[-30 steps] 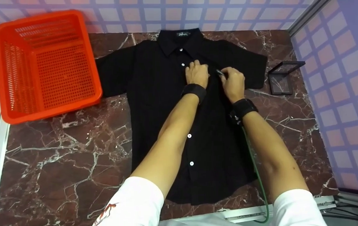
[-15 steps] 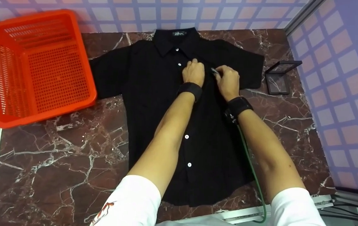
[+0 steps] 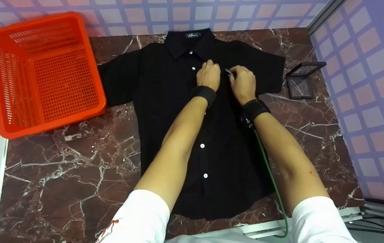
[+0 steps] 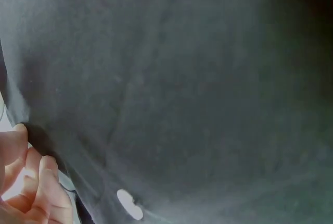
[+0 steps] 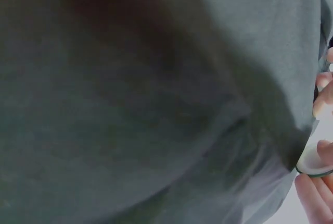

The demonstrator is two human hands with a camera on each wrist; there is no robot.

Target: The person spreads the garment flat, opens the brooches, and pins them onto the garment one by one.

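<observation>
A black short-sleeved shirt with white buttons lies spread out, its collar at the far side. My left hand is at the chest, just right of the button line. In the left wrist view, its thumb and fingertip pinch the shirt cloth. Slightly to the right, my right hand holds a small shiny disc between thumb and fingers. The right wrist view shows this disc pale with a dark green rim, close against the cloth's edge. Its full face cannot be seen.
An orange plastic basket stands at the left, partly over the shirt's sleeve. To the right lies an opened clear case with a black frame. A green cable runs from the right wristband. Patterned walls border the marble-patterned table.
My right hand, with the disc, has come slightly closer to my left hand. My left hand stays at the chest of the shirt. The head view has shifted a little.
</observation>
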